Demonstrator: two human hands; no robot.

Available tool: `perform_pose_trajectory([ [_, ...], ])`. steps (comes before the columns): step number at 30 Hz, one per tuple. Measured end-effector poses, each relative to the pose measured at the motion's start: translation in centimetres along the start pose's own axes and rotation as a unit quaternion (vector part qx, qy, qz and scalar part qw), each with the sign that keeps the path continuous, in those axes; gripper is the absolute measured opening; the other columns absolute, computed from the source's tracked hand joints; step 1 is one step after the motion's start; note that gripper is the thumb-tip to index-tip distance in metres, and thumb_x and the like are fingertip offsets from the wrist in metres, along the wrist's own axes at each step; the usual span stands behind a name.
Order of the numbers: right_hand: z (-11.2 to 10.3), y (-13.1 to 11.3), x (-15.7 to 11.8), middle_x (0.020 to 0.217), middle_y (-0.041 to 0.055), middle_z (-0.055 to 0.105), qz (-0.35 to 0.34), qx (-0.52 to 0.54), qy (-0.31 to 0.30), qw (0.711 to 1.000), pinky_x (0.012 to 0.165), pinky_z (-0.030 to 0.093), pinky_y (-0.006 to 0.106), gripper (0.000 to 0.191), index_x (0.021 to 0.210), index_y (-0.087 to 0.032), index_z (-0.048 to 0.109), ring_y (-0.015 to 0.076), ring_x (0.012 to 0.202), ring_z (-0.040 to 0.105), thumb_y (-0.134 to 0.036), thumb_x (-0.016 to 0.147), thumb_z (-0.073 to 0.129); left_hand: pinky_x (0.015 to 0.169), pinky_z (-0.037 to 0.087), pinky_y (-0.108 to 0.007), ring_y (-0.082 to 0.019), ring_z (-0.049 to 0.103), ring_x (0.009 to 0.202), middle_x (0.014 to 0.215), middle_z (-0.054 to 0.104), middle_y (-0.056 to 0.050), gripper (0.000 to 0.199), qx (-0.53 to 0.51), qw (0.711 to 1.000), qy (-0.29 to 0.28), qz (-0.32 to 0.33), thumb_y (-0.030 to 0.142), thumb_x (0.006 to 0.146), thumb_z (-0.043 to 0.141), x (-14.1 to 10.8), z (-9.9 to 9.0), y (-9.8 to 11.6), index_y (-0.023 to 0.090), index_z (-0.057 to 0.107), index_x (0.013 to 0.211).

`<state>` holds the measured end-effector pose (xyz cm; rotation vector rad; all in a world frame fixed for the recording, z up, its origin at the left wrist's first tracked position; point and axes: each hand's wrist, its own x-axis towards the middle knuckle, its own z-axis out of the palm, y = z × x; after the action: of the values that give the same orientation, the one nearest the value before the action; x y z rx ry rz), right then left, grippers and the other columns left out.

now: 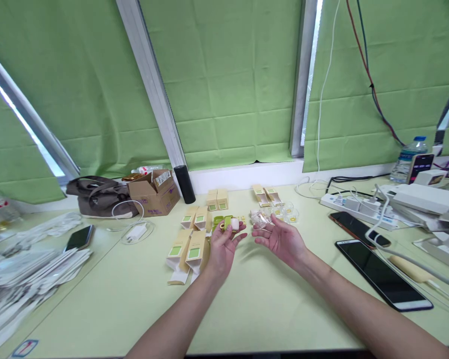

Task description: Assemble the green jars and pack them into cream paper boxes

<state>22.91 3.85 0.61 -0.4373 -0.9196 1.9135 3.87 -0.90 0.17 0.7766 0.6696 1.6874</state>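
My left hand is closed on a small green case, held above the table. A small pinkish-white piece shows at the case, by the fingertips. To its right, my right hand is open, palm turned inward and fingers apart. Just behind its fingers lies crinkled clear plastic; whether they touch it I cannot tell. Beside that are several clear round containers with yellowish bits. Left of my left hand stand several open beige boxes with green windows.
More beige boxes stand at the back and back right. Phones, cables and a power strip lie right. Left are white flat packets, a phone, a charger, a cardboard box and a black cylinder.
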Motion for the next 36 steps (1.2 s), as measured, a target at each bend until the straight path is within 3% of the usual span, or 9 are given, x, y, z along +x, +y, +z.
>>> perform_pose_trajectory([
  [5,0.8,-0.1,-0.6,0.108,0.0031,0.073,-0.068,-0.049,0.019,0.996,0.072,0.064,0.036,0.045,0.113,-0.026,0.066,0.0230,0.089,0.076,-0.040,0.077,0.089,0.093,0.057,-0.043,-0.027,0.074,0.106,0.107,0.078,-0.012,0.027,-0.001,1.000,0.005,0.003,0.029,0.084,0.082,0.1,-0.1,-0.1,0.017,0.069,0.104],
  [9,1.1,0.2,-0.5,0.118,0.0045,0.069,-0.114,-0.096,0.040,0.988,0.073,0.065,0.037,0.053,0.115,-0.026,0.066,0.0214,0.090,0.073,-0.038,0.071,0.094,0.094,0.057,-0.043,-0.026,0.075,0.105,0.110,0.078,-0.012,0.029,-0.002,1.000,0.003,-0.002,0.028,0.085,0.082,0.0,0.0,0.0,0.018,0.066,0.107],
  [13,1.1,0.5,-0.3,0.112,0.0045,0.067,-0.181,-0.177,0.047,0.966,0.070,0.064,0.035,0.054,0.113,-0.027,0.067,0.0226,0.097,0.065,-0.032,0.066,0.094,0.095,0.056,-0.044,-0.026,0.075,0.106,0.109,0.078,-0.010,0.035,-0.009,1.000,-0.003,0.001,0.027,0.084,0.083,-0.1,0.2,0.1,0.021,0.061,0.111],
  [19,1.0,1.0,-0.9,0.130,0.0063,0.048,-0.294,-0.376,0.048,0.877,0.083,0.064,0.038,0.037,0.116,-0.035,0.073,0.0260,0.118,0.056,-0.022,0.082,0.077,0.099,0.054,-0.043,-0.026,0.072,0.114,0.114,0.077,-0.011,0.034,-0.029,0.999,-0.026,-0.001,0.024,0.085,0.081,0.1,0.0,-0.2,0.022,0.059,0.111],
  [23,0.7,1.7,-1.1,0.129,0.0087,0.045,-0.368,-0.461,0.018,0.807,0.097,0.060,0.048,0.039,0.121,-0.036,0.074,0.0294,0.126,0.052,-0.014,0.090,0.063,0.102,0.053,-0.044,-0.026,0.068,0.123,0.121,0.075,-0.010,0.033,-0.042,0.998,-0.046,-0.002,0.023,0.088,0.078,0.2,-0.4,-0.5,0.023,0.059,0.115],
  [25,0.5,1.9,-1.1,0.129,0.0095,0.045,-0.389,-0.477,0.008,0.788,0.100,0.059,0.052,0.042,0.123,-0.036,0.073,0.0294,0.125,0.053,-0.011,0.092,0.059,0.103,0.052,-0.044,-0.027,0.066,0.127,0.125,0.074,-0.010,0.033,-0.041,0.998,-0.052,-0.001,0.023,0.089,0.077,0.1,-0.4,-0.5,0.023,0.058,0.116],
  [28,0.4,2.1,-1.0,0.130,0.0096,0.044,-0.389,-0.473,0.003,0.791,0.098,0.061,0.050,0.043,0.125,-0.036,0.072,0.0288,0.125,0.054,-0.011,0.093,0.057,0.104,0.051,-0.044,-0.027,0.064,0.130,0.127,0.073,-0.010,0.036,-0.033,0.998,-0.054,0.004,0.024,0.089,0.077,0.1,-0.4,-0.5,0.024,0.058,0.119],
  [32,0.4,2.1,-0.9,0.135,0.0087,0.044,-0.359,-0.437,-0.004,0.825,0.095,0.064,0.044,0.039,0.127,-0.036,0.068,0.0283,0.129,0.054,-0.017,0.092,0.066,0.104,0.050,-0.044,-0.028,0.062,0.132,0.126,0.072,-0.011,0.038,-0.019,0.998,-0.062,0.016,0.026,0.090,0.077,0.1,-0.2,-0.3,0.023,0.057,0.121],
  [36,0.3,2.3,-0.6,0.136,0.0084,0.046,-0.334,-0.406,-0.012,0.850,0.091,0.065,0.039,0.042,0.131,-0.035,0.064,0.0239,0.117,0.060,-0.023,0.091,0.072,0.105,0.049,-0.042,-0.028,0.062,0.132,0.128,0.071,-0.011,0.043,-0.010,0.998,-0.062,0.025,0.027,0.087,0.081,0.1,0.0,-0.2,0.023,0.056,0.122],
])
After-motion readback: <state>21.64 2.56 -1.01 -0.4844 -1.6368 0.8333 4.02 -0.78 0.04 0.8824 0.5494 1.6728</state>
